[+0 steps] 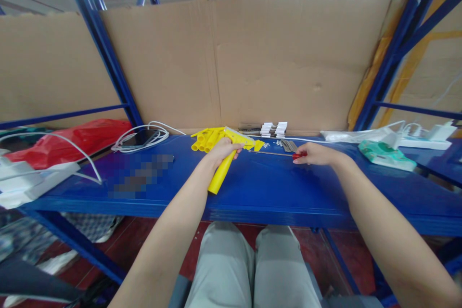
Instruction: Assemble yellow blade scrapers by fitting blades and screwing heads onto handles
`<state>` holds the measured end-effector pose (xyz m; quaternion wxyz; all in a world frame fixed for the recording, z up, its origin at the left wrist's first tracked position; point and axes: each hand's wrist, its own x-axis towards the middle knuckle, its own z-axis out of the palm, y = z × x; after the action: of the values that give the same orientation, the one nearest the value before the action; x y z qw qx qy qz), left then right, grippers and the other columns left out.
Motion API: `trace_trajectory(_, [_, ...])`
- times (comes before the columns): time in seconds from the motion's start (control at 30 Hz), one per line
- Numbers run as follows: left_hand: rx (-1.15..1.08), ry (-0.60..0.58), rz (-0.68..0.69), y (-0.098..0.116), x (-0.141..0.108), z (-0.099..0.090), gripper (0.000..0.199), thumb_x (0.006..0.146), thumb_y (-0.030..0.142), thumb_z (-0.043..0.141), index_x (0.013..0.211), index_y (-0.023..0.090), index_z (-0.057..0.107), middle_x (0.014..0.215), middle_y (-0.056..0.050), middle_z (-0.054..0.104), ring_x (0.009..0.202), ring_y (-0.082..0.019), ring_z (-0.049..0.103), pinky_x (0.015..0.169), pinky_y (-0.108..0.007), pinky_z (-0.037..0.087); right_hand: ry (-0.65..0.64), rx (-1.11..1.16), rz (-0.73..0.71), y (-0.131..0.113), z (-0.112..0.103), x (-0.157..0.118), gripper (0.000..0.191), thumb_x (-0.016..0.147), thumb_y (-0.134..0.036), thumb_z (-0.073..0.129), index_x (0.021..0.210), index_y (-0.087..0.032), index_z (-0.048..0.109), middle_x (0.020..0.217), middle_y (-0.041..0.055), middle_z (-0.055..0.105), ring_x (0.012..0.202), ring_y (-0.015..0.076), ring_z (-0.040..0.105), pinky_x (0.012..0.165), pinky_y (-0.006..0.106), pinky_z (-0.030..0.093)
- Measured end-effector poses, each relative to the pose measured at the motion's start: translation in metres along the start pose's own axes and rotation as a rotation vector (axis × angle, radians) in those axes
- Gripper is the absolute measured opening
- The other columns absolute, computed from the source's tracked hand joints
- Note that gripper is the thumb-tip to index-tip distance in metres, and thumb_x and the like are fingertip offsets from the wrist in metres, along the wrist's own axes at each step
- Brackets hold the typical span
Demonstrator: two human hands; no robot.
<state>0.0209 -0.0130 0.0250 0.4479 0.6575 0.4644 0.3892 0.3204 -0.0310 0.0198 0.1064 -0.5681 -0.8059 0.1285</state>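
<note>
My left hand (224, 148) is wrapped round a yellow scraper (221, 175) with a tubular handle and a wide head. The handle slants down toward the table's front edge. In my right hand (314, 154) is a screwdriver (299, 155) with a red handle, its thin metal shaft pointing left to the scraper's head. Whether the tip touches a screw is too small to tell. Just behind my left hand lies a pile of yellow tubular handles (206, 140). Small yellow pieces (259, 145) lie right of the head, and flat metal blades (288, 146) near my right hand.
White folded packets (274, 130) stand against the cardboard panel (281, 62) on the blue table (260, 187). At left are a red bag (86, 137), a coiled white cable (151, 137) and a power strip (36, 183). A green packet (386, 155) lies at right.
</note>
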Motion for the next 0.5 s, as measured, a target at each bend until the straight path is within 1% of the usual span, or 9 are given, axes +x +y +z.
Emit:
trace_trajectory(0.1, [-0.015,0.001,0.037,-0.0012,0.0012,0.0001,0.022,0.08,0.012,0.058,0.06,0.016,0.049,0.05,0.003,0.05,0.038,-0.005,0.042,0.043,-0.019,0.034,-0.002,0.007,0.016,0.0014,-0.0004,0.0003,0.043,0.064,-0.062,0.061,0.065,-0.018,0.063,0.064,0.0037,0.061,0.062,0.0183,0.054,0.056,0.028,0.039])
trace_trajectory(0.2, [-0.006,0.009,0.06,-0.0038,0.0031,0.0,0.025,0.079,0.013,0.059,0.058,0.016,0.047,0.049,0.004,0.049,0.038,-0.004,0.041,0.043,-0.019,0.033,-0.007,-0.004,0.019,0.001,0.0003,0.0005,0.044,0.063,-0.062,0.062,0.062,-0.019,0.062,0.062,0.0032,0.061,0.06,0.0175,0.053,0.055,0.028,0.038])
trace_trajectory(0.37, [0.008,0.044,-0.019,-0.0066,0.0056,0.0018,0.023,0.08,0.008,0.055,0.059,0.015,0.049,0.05,0.003,0.05,0.039,-0.006,0.042,0.044,-0.021,0.036,-0.014,-0.012,-0.011,-0.0012,0.0035,0.0013,0.042,0.064,-0.06,0.062,0.06,-0.018,0.061,0.062,0.0033,0.061,0.06,0.0171,0.052,0.054,0.028,0.038])
trace_trajectory(0.5, [0.067,0.027,-0.008,-0.007,0.0063,0.0054,0.025,0.079,0.008,0.055,0.057,0.016,0.048,0.049,0.003,0.048,0.037,-0.006,0.042,0.042,-0.021,0.035,-0.028,-0.002,0.004,-0.0021,0.0064,0.004,0.036,0.066,-0.054,0.062,0.067,-0.018,0.065,0.066,0.0034,0.062,0.062,0.0179,0.054,0.055,0.028,0.04])
